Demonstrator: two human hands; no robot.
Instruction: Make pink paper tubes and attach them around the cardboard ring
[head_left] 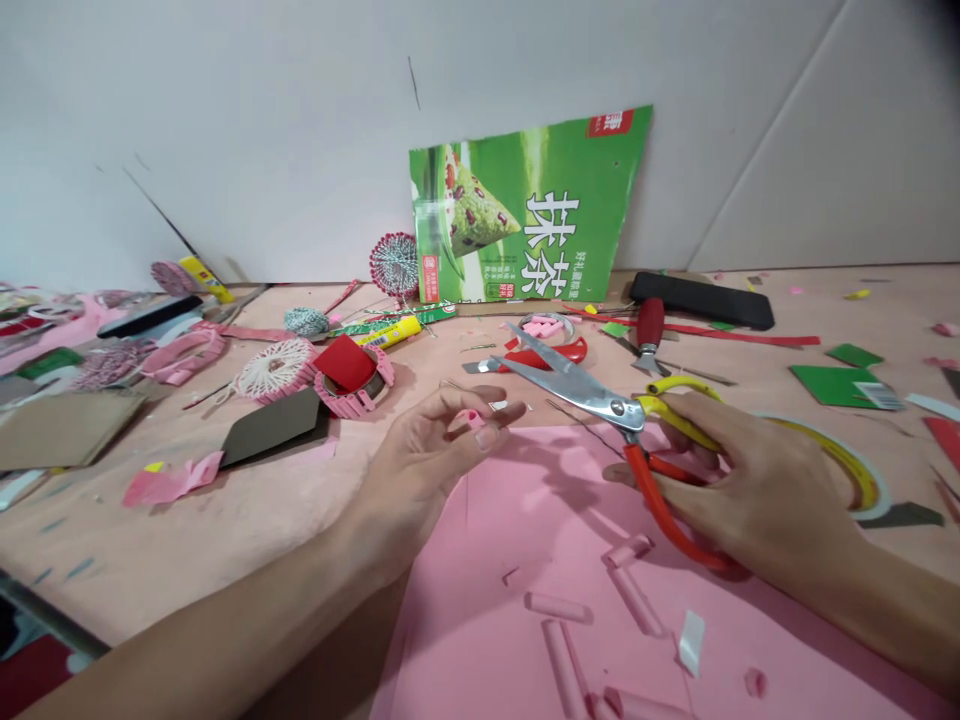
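Observation:
Between the fingertips of my left hand (427,455) is a small pink paper roll (471,418), above the far left edge of a pink sheet (510,510). My right hand (750,470) grips scissors (577,388) with one yellow and one red handle. Their blades are spread apart and point left, beyond my left fingertips. Several rolled pink paper tubes (559,607) and a whitish strip (691,643) lie on the sheet nearer to me.
A green printed card (540,210) leans on the white wall. Before it lie a red cutter (547,354), a red-handled tool (649,330) and a black case (701,300). A tape roll (862,470) is right; pink-rimmed rings (356,400) and dark card (274,428) are left.

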